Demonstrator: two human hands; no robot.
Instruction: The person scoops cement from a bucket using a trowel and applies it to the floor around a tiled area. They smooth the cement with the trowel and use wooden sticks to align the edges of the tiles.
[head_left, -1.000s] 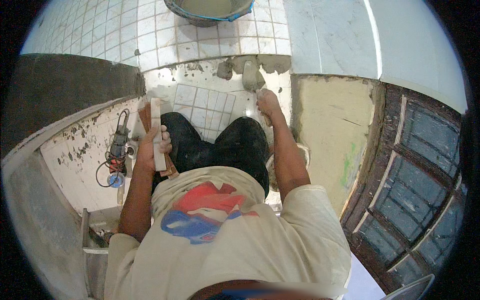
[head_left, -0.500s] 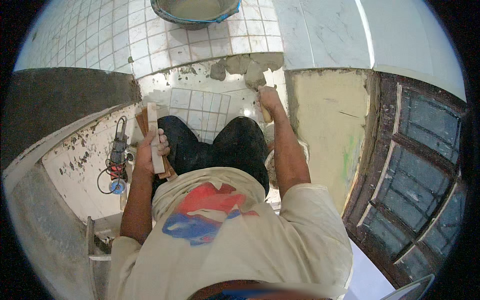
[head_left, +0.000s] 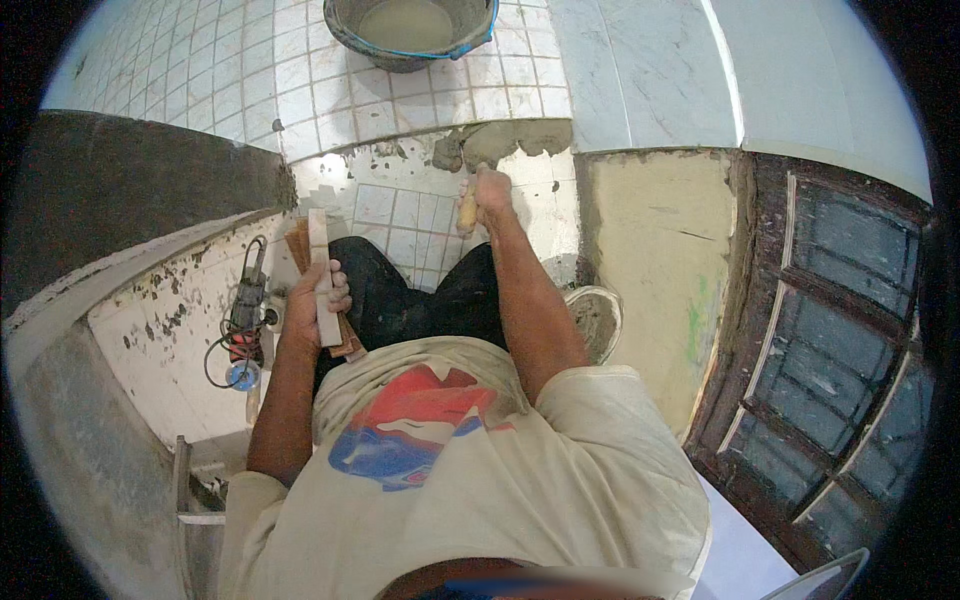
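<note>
Grips with clamped fingers of the right hand (head_left: 492,190) a yellow-handled trowel (head_left: 467,212), just body-side of a ragged grey mortar strip (head_left: 530,138). Aims its long axis from mortar back toward the body; hides most of the blade, so cannot tell contact. Clasps in the left hand (head_left: 308,292), farther away, body-side and left of the mortar, with closed fingers, a pale flat bar (head_left: 318,240) and brown flat strips (head_left: 297,245). Includes a white gridded tile panel (head_left: 400,212) body-side of the mortar, a black blue-rimmed bucket (head_left: 395,62) beyond it.
</note>
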